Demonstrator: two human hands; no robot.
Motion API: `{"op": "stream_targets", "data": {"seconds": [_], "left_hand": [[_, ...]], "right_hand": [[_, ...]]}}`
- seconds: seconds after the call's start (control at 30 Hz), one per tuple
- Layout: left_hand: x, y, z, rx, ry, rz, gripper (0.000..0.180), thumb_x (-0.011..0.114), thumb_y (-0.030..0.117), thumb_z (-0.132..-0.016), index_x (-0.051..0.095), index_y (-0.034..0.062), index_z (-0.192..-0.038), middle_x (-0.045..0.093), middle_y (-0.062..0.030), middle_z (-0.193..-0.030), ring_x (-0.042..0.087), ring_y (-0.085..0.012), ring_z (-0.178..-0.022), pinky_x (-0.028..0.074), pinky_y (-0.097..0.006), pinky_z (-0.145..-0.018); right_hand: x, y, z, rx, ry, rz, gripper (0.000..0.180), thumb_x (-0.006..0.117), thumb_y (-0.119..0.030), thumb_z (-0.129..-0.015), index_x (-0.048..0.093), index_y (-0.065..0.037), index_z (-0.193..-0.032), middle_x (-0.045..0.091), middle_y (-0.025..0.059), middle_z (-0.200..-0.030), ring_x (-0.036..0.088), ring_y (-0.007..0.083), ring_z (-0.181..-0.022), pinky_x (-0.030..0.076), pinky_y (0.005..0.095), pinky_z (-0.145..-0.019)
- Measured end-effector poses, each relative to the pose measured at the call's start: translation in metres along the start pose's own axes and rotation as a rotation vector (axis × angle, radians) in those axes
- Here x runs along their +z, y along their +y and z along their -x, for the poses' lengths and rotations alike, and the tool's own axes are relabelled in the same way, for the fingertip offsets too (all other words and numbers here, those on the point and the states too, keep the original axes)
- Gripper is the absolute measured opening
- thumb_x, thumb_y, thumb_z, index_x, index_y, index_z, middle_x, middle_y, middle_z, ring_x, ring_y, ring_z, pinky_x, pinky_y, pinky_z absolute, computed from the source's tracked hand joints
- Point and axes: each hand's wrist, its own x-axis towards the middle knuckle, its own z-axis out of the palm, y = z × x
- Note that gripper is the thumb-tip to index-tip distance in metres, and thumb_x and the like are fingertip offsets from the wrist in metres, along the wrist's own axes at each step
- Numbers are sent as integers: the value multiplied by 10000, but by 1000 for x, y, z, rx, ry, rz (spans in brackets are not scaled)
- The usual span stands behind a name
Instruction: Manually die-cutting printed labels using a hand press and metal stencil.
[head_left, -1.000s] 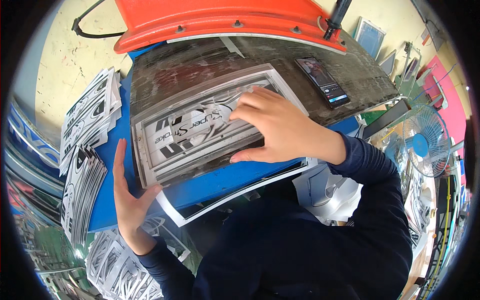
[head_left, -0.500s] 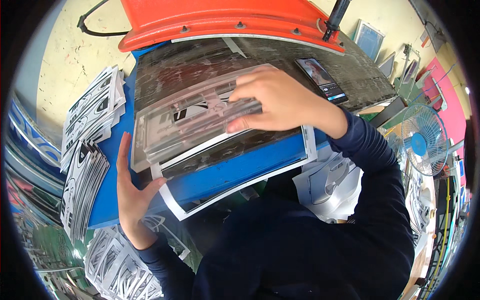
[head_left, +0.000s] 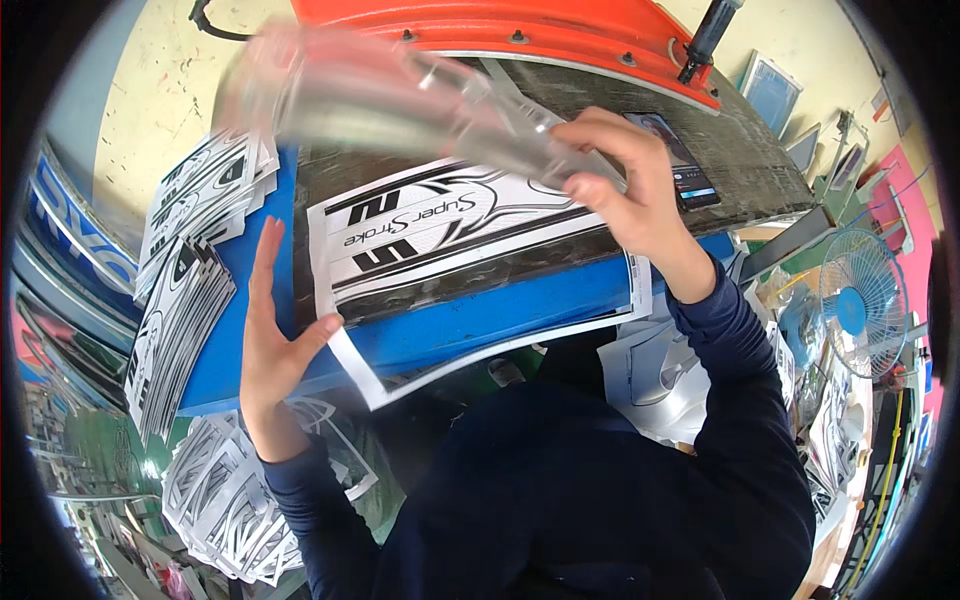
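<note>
My right hand (head_left: 635,185) grips one end of a clear plastic cutting die (head_left: 400,110), fingers above and thumb below. Blurred by motion, the die is tilted up off the dark board (head_left: 560,85). Beneath it lies a white printed piece (head_left: 470,215) with black stripes and lettering; the die hides part of its far side. A white offcut frame (head_left: 358,368) hangs around the near side of this piece, over the blue table edge (head_left: 480,300). My left hand (head_left: 272,345) is open, fingers stretched upward and thumb at the frame's left strip. Whether the thumb presses on it I cannot tell.
An orange-red press beam (head_left: 480,30) spans the far side. Printed stacks (head_left: 180,325) stand on the left. A lit phone (head_left: 690,180) lies on the board's right. Paper scraps (head_left: 230,500) heap below left, more (head_left: 665,375) at the right. A fan (head_left: 860,300) stands farther right.
My right hand has lifted the die off the board and swung its far end up and left, uncovering the printed piece. My left hand stays open in nearly the same place.
</note>
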Motion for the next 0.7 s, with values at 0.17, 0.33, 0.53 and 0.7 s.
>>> {"op": "stream_targets", "data": {"seconds": [0.17, 0.33, 0.53, 0.7], "left_hand": [[17, 50, -35, 115, -39, -313, 840, 815, 229, -820, 413, 9, -1525, 446, -170, -1566, 319, -362, -1500, 232, -465, -1217], [72, 69, -75, 170, -100, -243, 524, 801, 154, -832, 652, 37, -1321, 631, -164, -1392, 542, -327, -1361, 411, -401, -1122], [101, 67, -102, 73, -321, -254, 546, 866, 251, -765, 708, 41, -1243, 670, -178, -1324, 602, -327, -1294, 466, -386, -1074], [102, 67, -102, 48, -309, -262, 609, 898, 279, -714, 708, 40, -1240, 681, -182, -1303, 641, -318, -1236, 480, -388, -1054]], "right_hand": [[1, 19, 23, 118, 334, -304, 545, 710, -464, -925, 691, 51, -1100, 636, 68, -888, 579, 162, -841, 452, 302, -763], [-6, 8, 21, 246, 317, -305, 686, 505, -540, -1029, 629, 124, -1152, 682, 220, -1114, 671, 224, -923, 527, 360, -869], [-8, 17, 23, 243, 372, -370, 684, 507, -543, -1027, 623, 118, -1164, 677, 221, -1132, 672, 226, -917, 533, 368, -864], [-10, 18, 25, 251, 384, -393, 693, 513, -551, -1022, 622, 117, -1170, 679, 212, -1142, 672, 223, -921, 535, 368, -865]]}}
